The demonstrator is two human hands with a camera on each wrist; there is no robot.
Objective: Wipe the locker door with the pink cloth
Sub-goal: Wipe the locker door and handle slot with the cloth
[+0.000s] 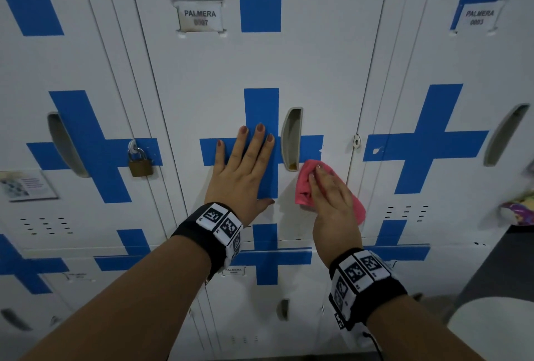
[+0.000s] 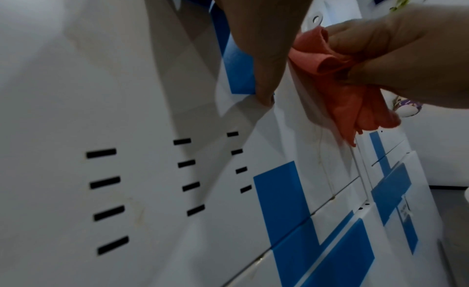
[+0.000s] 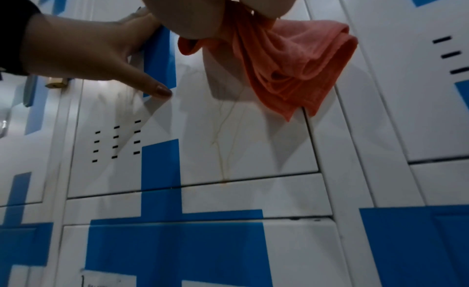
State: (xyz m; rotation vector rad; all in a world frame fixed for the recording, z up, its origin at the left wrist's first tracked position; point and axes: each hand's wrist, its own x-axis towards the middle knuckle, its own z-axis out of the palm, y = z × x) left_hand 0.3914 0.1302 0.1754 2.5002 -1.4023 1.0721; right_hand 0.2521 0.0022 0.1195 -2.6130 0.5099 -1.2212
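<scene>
The middle locker door is white with a blue cross, and faint yellowish streaks run down its lower part. My left hand lies flat on the cross with its fingers spread and straight, just left of the recessed handle. My right hand grips the bunched pink cloth and presses it on the door below and right of the handle. In the right wrist view the pink cloth hangs in folds from my palm. The left wrist view shows the right hand's fingers curled round the cloth.
A brass padlock hangs on the locker to the left. A small empty hasp sits at the middle door's right edge, and a name label near its top. Further lockers stand on all sides. A white rounded object is at the lower right.
</scene>
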